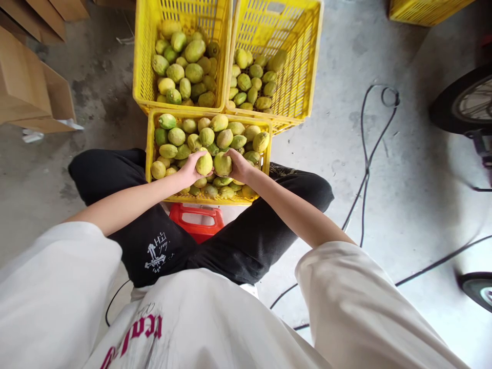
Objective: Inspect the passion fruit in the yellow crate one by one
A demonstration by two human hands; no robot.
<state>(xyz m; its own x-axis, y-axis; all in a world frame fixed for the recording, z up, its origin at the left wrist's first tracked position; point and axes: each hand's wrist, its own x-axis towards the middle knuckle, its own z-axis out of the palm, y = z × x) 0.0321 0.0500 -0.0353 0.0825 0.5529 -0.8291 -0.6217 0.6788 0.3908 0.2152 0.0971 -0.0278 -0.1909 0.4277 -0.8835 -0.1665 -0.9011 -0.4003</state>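
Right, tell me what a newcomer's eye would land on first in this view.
First, three bright yellow slatted plastic crates of green-yellow round fruit: the nearest crate between the person's knees, two more behind it, the far left crate and far right crate. Next, the left hand and right hand, each closed on one fruit above the nearest crate. A red plastic stool peeks out below, and black cables trail across the concrete floor.

Showing even, soft daylight, fairly bright; casting only faint shadows under the yellow crates (303,77) on the concrete floor (403,169). Bending strongly toward the frame edges, fisheye style. Blurring slightly at the right edge around the wheel (469,102). Staying sharp at centre.
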